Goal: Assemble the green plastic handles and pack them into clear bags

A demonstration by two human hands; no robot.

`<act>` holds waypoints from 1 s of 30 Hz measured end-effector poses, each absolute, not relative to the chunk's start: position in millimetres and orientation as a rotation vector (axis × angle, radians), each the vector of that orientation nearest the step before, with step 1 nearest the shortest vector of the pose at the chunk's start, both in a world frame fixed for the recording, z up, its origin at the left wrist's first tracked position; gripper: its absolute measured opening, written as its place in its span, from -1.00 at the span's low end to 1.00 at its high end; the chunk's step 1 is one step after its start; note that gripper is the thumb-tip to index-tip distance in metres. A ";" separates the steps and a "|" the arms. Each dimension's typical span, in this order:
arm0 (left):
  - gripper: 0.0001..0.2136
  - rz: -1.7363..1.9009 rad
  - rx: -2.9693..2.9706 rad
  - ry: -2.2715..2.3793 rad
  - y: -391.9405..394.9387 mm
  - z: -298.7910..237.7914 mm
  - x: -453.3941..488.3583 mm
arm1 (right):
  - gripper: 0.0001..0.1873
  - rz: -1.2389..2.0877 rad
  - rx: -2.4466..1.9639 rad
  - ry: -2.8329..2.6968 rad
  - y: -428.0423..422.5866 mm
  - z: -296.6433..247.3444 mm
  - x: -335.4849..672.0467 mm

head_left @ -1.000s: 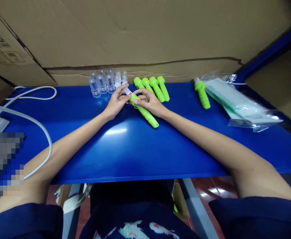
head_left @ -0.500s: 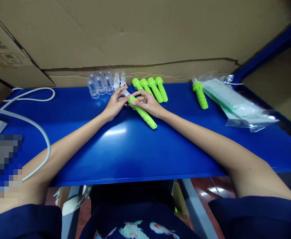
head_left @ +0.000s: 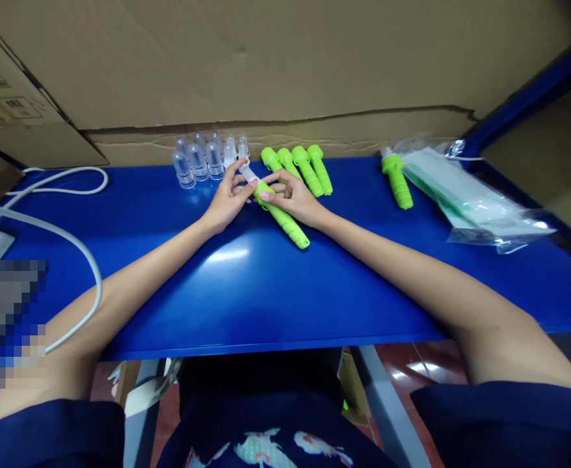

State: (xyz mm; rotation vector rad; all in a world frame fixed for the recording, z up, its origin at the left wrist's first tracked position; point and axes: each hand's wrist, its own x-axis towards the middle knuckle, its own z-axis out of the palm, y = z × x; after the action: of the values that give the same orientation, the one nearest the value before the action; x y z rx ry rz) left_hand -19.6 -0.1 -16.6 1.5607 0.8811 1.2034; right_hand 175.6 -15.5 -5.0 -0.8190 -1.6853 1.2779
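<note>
Two hands meet over one green ribbed handle on the blue tabletop.

Head view: the left hand (head_left: 227,198) has its fingers pinched closed on a small clear tip (head_left: 249,174) that sits at the upper end of the green handle (head_left: 282,218); the right hand (head_left: 295,197) closes its fingers on the handle's head, and the handle's far end slants down toward the person and seems to rest on the tabletop (head_left: 266,286). Just behind the hands lie four more green handles (head_left: 299,168) side by side, with a cluster of clear caps (head_left: 200,160) to their left. Farther right, a lone green handle (head_left: 397,182) lies beside a clear plastic bag (head_left: 465,201). A white cable (head_left: 73,244) curves along the left edge, and cardboard (head_left: 266,65) backs the whole scene.
</note>
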 end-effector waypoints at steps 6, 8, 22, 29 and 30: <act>-0.39 1.220 1.560 0.859 -4.7 -14.3 -19.1 | -0.28 1.265 -0.826 -1.682 -17.1 -4.7 176.2; -0.42 1.212 1.561 0.859 -8.9 -10.7 -18.8 | -0.28 1.264 -0.826 -1.682 -17.5 -4.8 176.1; -0.26 1.177 1.560 0.755 -6.4 -11.6 -23.7 | -0.28 1.302 -0.823 -1.664 -15.2 -5.5 174.9; -0.38 1.190 1.531 0.836 -8.4 -8.7 -21.1 | -0.30 1.321 -0.798 -1.660 -15.7 -5.7 175.1; -0.41 1.195 1.531 0.848 -7.8 -8.9 -20.7 | -0.30 1.317 -0.797 -1.667 -15.8 -5.6 175.4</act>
State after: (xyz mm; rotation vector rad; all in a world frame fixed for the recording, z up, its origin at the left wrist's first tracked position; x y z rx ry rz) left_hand -20.7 -7.8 -8.9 1.5309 0.8481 1.1951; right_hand 175.4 -15.8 -5.6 -0.7966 -1.6671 1.3175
